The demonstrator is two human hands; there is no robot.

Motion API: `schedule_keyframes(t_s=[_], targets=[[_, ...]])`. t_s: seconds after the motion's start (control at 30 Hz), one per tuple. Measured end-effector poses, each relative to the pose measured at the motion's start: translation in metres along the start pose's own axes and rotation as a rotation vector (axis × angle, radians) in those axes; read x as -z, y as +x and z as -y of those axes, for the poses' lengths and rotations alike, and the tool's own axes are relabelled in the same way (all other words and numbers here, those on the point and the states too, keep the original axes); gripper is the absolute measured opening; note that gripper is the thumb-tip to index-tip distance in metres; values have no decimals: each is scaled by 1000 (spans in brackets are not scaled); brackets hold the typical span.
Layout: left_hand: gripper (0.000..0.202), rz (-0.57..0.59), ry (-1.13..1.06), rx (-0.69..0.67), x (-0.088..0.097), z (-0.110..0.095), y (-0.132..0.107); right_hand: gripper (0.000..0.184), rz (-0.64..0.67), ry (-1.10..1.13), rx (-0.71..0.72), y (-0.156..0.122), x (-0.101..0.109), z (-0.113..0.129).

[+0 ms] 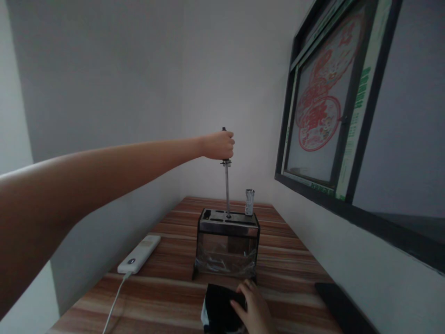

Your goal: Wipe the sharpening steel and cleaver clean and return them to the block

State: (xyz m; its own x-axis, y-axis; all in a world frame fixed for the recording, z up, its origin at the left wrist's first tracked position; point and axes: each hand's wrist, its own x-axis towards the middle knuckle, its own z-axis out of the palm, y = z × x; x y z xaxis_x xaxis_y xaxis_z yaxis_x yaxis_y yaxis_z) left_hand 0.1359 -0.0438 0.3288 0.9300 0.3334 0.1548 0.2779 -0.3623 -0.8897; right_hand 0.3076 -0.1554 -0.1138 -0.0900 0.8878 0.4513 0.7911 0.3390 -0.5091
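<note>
My left hand (219, 144) reaches in from the left, its fingers wrapped round the black handle of a sharpening steel (227, 190). The thin metal rod stands nearly upright, with its lower tip at a hole in the top of a knife block (227, 228). That block has a slotted dark top and clear front, with crinkled clear plastic inside. A small silver-and-black patterned piece (249, 202) sticks up at its right rear. Near the bottom edge my right hand (255, 306) pinches a black cloth (222, 308) with a whitish edge, in front of the block.
The wood-grain table (177, 287) runs back to a pale wall. On its left lies a white power bank (139, 254) with a white cable (114, 304). A dark flat object (342, 306) is at the right edge, below a dark-framed window (318, 102) with red decoration.
</note>
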Motion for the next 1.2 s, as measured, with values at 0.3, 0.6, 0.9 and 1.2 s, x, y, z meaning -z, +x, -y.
schedule_keyframes(t_s=[0.3,0.6,0.9,1.2], targets=[[16,36,51,196,18,40,-24,7,26,31,-2,0,6,4],[20,-45,-390,806,-20,-21,-68,10,39,61,6,0,11,7],[42,11,-1852,826,-11,-214,-115,16,108,215,-82,-2,23,13],[39,-219,-2742,737,4,-383,-141,41,-277,980,-629,-38,31,26]])
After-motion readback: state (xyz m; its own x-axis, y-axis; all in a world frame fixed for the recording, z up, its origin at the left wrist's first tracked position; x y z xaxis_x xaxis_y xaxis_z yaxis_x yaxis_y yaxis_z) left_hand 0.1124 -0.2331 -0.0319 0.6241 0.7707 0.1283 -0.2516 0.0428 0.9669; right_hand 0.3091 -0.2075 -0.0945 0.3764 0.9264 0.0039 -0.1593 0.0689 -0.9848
